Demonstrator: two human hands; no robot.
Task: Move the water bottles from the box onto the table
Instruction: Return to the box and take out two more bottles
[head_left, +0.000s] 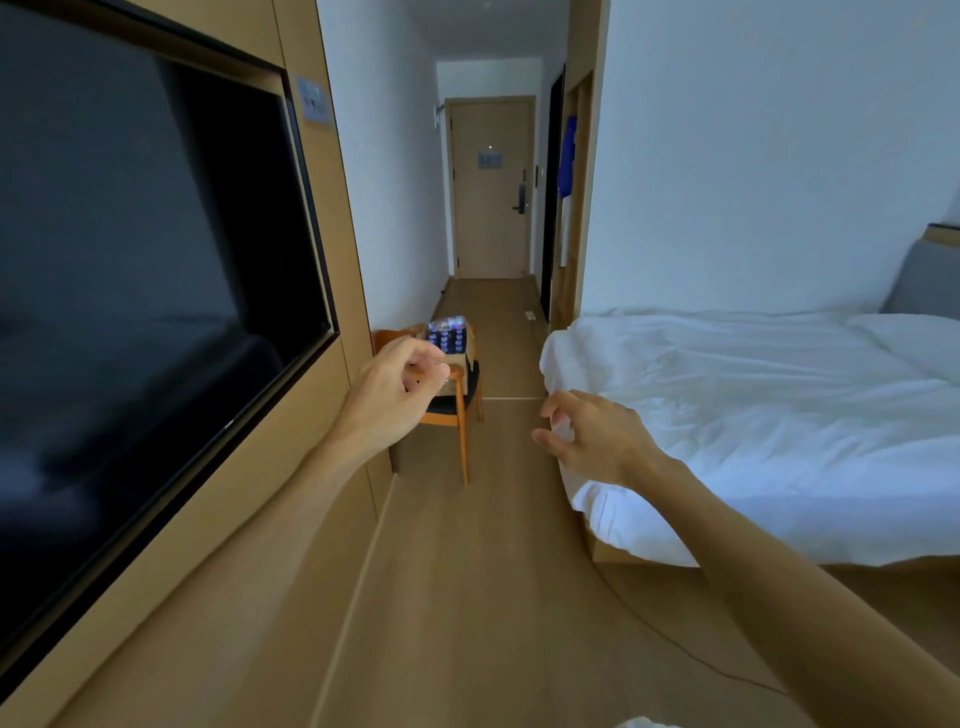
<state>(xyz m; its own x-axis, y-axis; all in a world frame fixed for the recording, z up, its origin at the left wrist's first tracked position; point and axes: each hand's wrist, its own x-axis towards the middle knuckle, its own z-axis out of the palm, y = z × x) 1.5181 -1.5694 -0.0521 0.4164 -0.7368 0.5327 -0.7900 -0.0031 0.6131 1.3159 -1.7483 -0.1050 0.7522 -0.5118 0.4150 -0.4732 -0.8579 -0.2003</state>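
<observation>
Two bare hands raised over smooth wood-grain floor (467, 597), left hand (392, 387) loosely curled and empty, right hand (597, 436) fingers spread, holding nothing, far off a cardboard box (457, 364) of shrink-wrapped water bottles (447, 332) on a wooden chair (460, 415), glossy black television (140, 270) left, rumpled white bed (753, 405) right.

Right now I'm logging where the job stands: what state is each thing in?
water bottles: packed upright in the box, none out.
box: open-topped, resting on the chair.
chair: upright by the wall.
door: closed.
TV: off.
bed: made, white duvet.
left hand: loosely curled, holding nothing.
right hand: loosely curled, holding nothing.
</observation>
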